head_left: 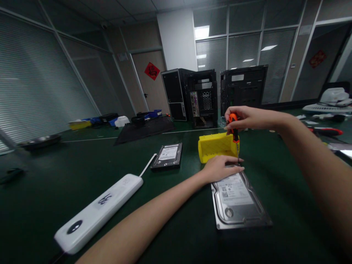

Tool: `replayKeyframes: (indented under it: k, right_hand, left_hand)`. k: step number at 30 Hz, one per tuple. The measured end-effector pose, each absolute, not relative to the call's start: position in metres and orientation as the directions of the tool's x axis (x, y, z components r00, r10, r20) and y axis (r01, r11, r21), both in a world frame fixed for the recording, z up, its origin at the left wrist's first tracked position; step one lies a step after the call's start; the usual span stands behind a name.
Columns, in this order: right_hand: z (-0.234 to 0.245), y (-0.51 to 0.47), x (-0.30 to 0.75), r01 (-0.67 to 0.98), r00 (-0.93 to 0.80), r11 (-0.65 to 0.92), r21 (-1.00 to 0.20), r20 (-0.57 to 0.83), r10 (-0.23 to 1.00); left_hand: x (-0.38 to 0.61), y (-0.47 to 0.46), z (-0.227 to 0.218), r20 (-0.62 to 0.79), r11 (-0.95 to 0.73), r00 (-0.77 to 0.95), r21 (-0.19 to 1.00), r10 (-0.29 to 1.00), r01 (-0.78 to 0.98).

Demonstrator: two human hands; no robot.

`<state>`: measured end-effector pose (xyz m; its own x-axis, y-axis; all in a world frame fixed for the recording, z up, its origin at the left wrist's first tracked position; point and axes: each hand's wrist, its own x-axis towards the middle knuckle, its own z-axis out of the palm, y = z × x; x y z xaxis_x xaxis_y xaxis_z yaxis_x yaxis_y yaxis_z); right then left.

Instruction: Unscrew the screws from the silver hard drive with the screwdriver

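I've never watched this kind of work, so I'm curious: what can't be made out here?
All in the head view:
Nearer hard drive, far end: mostly covered by the left hand.
Screwdriver, upper handle: partly hidden by the right hand.
What its tip meets: too small.
Label, fine print: too small, blurred.
Dark cord: cut off by the bottom edge.

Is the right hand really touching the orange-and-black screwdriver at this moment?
Touching. The head view shows the right hand gripping the screwdriver by its handle.
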<state>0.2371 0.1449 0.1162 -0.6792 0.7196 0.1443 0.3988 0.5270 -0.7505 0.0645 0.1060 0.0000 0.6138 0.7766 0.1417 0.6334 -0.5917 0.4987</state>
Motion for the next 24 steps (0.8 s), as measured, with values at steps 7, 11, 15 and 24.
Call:
replayKeyframes:
  k: [7,11,15,24]
  right_hand:
    - [0.1148,0.1463,0.2366,0.366,-0.702,0.545,-0.755,0.160,0.694]
    - [0.1150,0.1463,0.2363,0.362,-0.710,0.560,-0.746,0.169,0.684]
    - [0.1165,0.1439,0.2348,0.358,-0.705,0.545,-0.759,0.164,0.691]
    - [0.1145,0.1479,0.2403,0.398,-0.666,0.550,-0.735,0.181,0.724]
  left_hand:
    - [0.0647,0.1074,-0.0023,0.145,-0.598,0.617,0.490,0.774,0.635]
    - [0.0649,0.1071,-0.0020,0.147,-0.596,0.612,0.485,0.777,0.640]
    - [0.0658,0.1054,0.0001,0.155,-0.605,0.615,0.471,0.773,0.642]
    - [0.0656,0.1095,-0.0045,0.171,-0.592,0.595,0.487,0.785,0.642]
